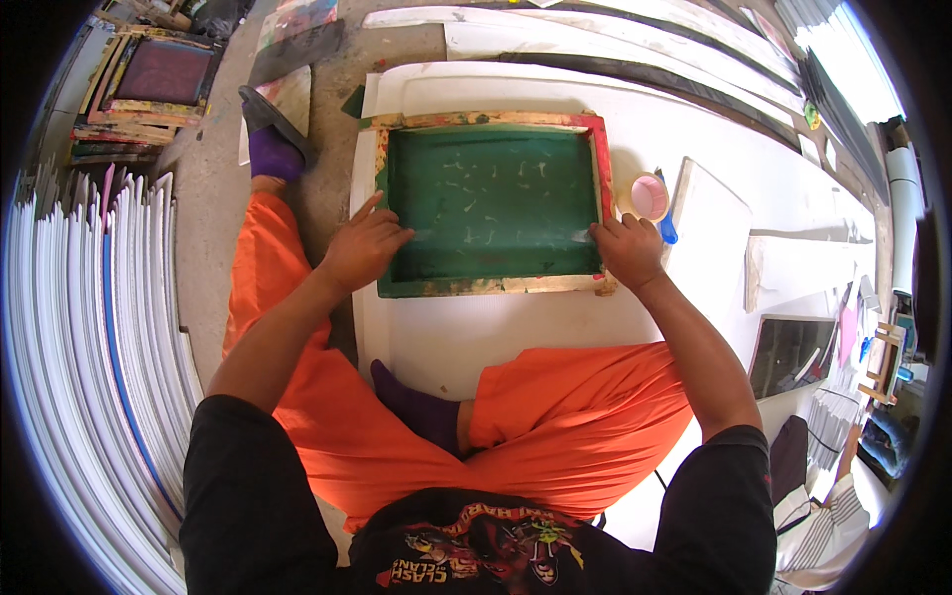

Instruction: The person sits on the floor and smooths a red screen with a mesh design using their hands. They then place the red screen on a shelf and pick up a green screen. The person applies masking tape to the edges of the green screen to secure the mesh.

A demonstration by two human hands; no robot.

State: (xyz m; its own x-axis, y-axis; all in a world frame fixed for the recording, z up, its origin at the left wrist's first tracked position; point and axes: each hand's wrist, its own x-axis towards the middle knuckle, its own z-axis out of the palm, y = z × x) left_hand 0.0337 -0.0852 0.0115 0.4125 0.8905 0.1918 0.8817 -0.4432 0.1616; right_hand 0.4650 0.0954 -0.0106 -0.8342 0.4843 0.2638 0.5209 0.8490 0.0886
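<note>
A screen-printing frame (488, 286) with green mesh lies flat before me; its wooden rails are paint-stained, the right one red. Small pale marks dot the mesh (496, 193). At the left rail, the fingertips of my left hand (365, 243) are pinched together over the mesh edge. Opposite, my right hand (630, 248) has its fingers curled together over the red rail. Pale glints beside both sets of fingertips look like the ends of a clear strip between them; its middle hardly shows. To the right of the frame are a roll of tape (650, 196) and a blue-handled tool (668, 230).
The frame rests on a large white board (426, 337), where I sit with legs bent. Many upright sheets (119, 327) stand at the left. Stained frames (149, 89) are stacked at far left. Long white strips (595, 45) lie beyond; a dark panel (790, 354) lies right.
</note>
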